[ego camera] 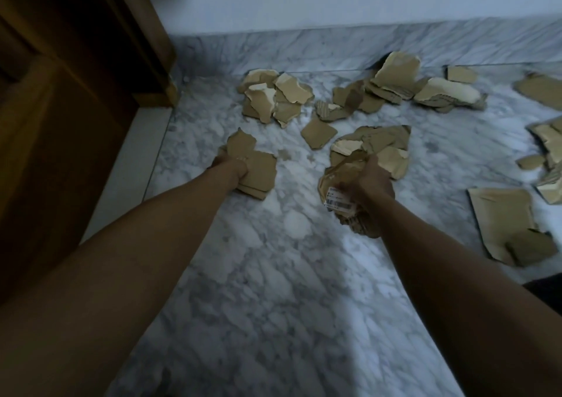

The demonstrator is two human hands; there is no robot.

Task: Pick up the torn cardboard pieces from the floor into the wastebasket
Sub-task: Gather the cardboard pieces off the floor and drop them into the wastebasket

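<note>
Torn brown cardboard pieces lie scattered over the marble floor [273, 275]. My left hand [231, 168] grips a small stack of flat cardboard pieces [258, 171] low over the floor at centre left. My right hand [369, 183] grips a crumpled bundle of cardboard [337, 177], one piece bearing a white barcode label [336, 199]. Just beyond that hand lies a pile of torn pieces [380, 141]. More heaps sit farther back at centre [273, 98] and by the wall [395, 83]. No wastebasket is in view.
A dark wooden door and frame [76, 92] fill the left side. A marble skirting [304, 46] runs along the white wall at the back. A large flat cardboard piece [504, 214] and more scraps [547, 153] lie at the right.
</note>
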